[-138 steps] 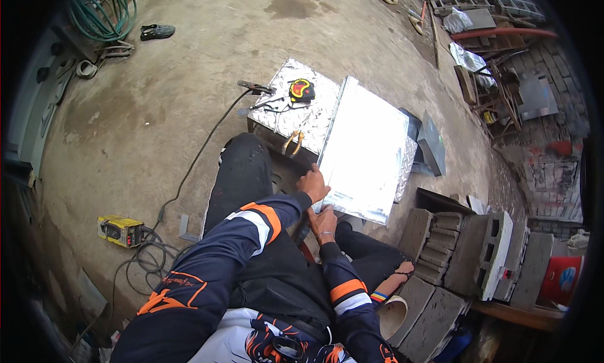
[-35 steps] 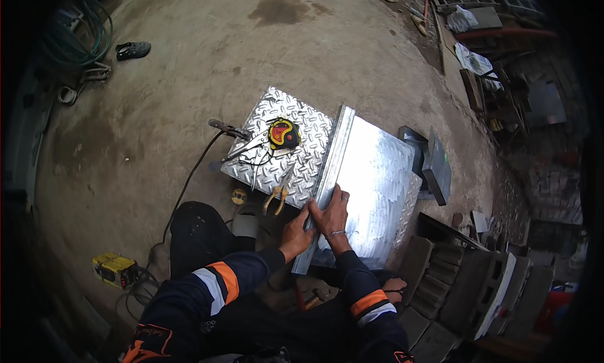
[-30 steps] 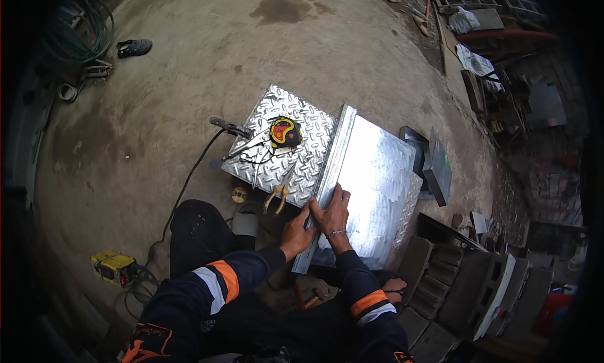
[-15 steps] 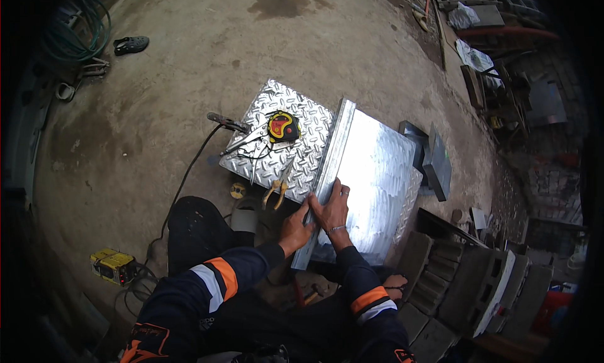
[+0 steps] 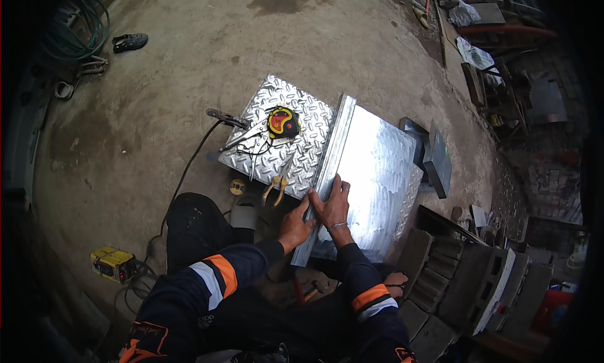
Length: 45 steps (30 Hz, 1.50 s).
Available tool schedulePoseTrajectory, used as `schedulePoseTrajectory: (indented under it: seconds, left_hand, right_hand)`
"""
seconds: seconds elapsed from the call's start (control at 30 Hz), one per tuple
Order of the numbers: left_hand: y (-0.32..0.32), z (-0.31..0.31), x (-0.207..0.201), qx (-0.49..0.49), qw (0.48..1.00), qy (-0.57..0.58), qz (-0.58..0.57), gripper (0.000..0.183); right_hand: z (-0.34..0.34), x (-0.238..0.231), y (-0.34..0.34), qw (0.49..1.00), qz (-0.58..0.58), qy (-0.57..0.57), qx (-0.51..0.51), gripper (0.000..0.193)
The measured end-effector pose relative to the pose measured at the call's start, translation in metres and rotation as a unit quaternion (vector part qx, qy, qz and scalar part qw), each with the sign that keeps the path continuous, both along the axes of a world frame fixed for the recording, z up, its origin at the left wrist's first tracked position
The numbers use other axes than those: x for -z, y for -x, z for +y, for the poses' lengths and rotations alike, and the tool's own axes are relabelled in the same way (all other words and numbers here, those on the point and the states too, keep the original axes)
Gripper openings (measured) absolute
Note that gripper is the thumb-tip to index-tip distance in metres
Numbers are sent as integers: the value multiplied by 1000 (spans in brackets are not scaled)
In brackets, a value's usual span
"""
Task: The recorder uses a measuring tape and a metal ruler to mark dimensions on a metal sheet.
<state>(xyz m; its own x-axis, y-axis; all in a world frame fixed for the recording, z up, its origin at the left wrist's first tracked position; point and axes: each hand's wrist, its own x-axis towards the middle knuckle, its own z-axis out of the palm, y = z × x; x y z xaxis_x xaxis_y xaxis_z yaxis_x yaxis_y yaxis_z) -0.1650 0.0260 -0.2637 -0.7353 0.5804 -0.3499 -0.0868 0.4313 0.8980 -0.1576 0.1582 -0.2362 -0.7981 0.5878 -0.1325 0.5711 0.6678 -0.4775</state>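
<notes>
A long, narrow galvanized metal channel (image 5: 332, 143) lies lengthwise along the left edge of a smooth shiny metal sheet (image 5: 377, 168). My left hand (image 5: 296, 226) grips the channel's near part from its left side, with some fingers hidden. Against its right side rests my right hand (image 5: 333, 209), thumb on the channel and fingers over it and the sheet edge. Under and left of the channel is a tread-patterned metal plate (image 5: 308, 117). On it sit a yellow-and-black tape measure (image 5: 283, 122), silver locking pliers (image 5: 248, 136) and yellow-handled pliers (image 5: 275, 188).
A welding clamp (image 5: 223, 117) with a black cable touches the plate's left edge. A yellow power box (image 5: 113, 264) stands on the floor at left. Grey metal box pieces (image 5: 436, 161) lie right of the sheet, concrete blocks (image 5: 465, 278) at lower right. A hammer (image 5: 311, 292) lies below.
Both hands stay on the channel, with barely any shift of the fingers. The view has moved very slightly; plate, sheet and tools keep their places.
</notes>
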Motion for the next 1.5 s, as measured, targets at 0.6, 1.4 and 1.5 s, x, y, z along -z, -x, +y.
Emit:
schedulePoseTrajectory:
  seconds: [0.6, 1.4, 1.5]
  left_hand:
    - [6, -3, -5, 6, 998, -8, -64, 75]
    - [0, -2, 12, -11, 1000, -10, -2, 77]
    - [3, -8, 10, -39, 999, -26, 13, 77]
  right_hand:
    - [4, 6, -3, 1000, 9, -15, -18, 85]
    - [8, 11, -4, 999, -10, -35, -34, 86]
    - [4, 4, 5, 999, -12, -13, -33, 84]
